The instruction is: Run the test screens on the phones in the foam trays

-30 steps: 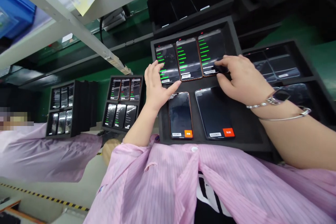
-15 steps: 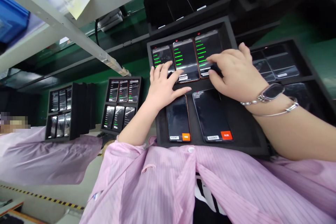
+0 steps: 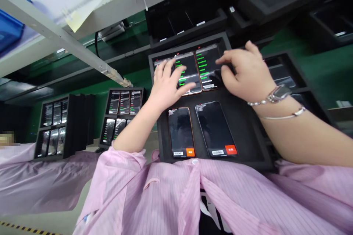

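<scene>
A black foam tray (image 3: 248, 150) in front of me holds several smartphones. My left hand (image 3: 167, 84) is open, fingers spread over the upper left phone, which it mostly covers, and reaching over the upper middle phone (image 3: 190, 68). Nothing is held in it. My right hand (image 3: 245, 71) is open, index finger pointing at the right edge of the upper right phone (image 3: 206, 68); I cannot tell whether it touches. Green text lines show on these upper screens. Below lie a lower left phone (image 3: 180, 128) with an orange label on screen and a lower right phone (image 3: 215, 126) with a red one.
Left stand two more phone-filled trays, a nearer tray (image 3: 103, 115) and a farther stack (image 3: 70, 128), beside a co-worker's pink sleeve (image 3: 44, 180). Another tray (image 3: 296, 64) lies to the right. A white shelf post (image 3: 68, 40) slants across the upper left.
The view has shifted, so the tray appears lower and further left. My left hand has moved right over the upper middle phone. My right hand has drawn back toward the upper right phone's edge.
</scene>
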Motion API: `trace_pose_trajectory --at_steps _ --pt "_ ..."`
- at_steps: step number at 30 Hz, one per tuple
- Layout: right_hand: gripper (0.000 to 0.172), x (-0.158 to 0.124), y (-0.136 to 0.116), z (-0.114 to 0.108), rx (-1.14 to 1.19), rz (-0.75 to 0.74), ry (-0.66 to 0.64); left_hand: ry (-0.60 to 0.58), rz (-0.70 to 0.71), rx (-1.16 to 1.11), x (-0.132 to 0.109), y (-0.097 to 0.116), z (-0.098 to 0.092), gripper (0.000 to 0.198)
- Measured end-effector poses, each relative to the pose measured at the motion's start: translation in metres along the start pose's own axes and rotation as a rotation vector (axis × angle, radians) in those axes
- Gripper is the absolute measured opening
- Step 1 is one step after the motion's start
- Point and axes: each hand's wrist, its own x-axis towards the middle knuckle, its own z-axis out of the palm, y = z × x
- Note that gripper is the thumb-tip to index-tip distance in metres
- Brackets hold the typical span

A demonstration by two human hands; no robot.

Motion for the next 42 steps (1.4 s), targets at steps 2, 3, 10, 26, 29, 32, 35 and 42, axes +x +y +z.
trace_pose_trajectory --at_steps 2,3,10,26,29,32,35,42 --pt "0.029 0.039 0.009 0.004 -0.046 0.016 0.049 0.080 0.052 -0.020 0.045 -0.015 0.004 0.062" --pt "0.031 0.060 0.014 0.009 -0.066 0.034 0.045 0.103 0.075 -0.022 0.070 -0.023 0.008 0.057" --pt "0.028 0.153 0.037 0.075 -0.238 0.185 -0.251 -0.010 -0.035 0.099 0.161 -0.050 0.055 0.043" --pt "0.036 0.114 0.040 0.060 -0.053 0.184 0.053 0.242 -0.104 -0.075 0.121 -0.032 0.034 0.058" --pt "0.037 0.067 0.021 0.035 0.046 0.113 0.030 0.280 -0.027 -0.102 0.072 -0.012 0.003 0.054" --pt "0.035 0.013 0.001 0.015 0.089 0.031 0.005 0.219 0.061 -0.107 0.014 0.005 -0.006 0.042" --pt "0.033 -0.023 -0.010 0.007 0.115 0.004 -0.015 0.155 0.062 -0.052 -0.030 0.014 -0.001 0.028" --pt "0.023 -0.028 -0.008 0.009 0.081 -0.007 -0.024 0.150 -0.030 0.026 -0.045 0.014 0.008 0.021"
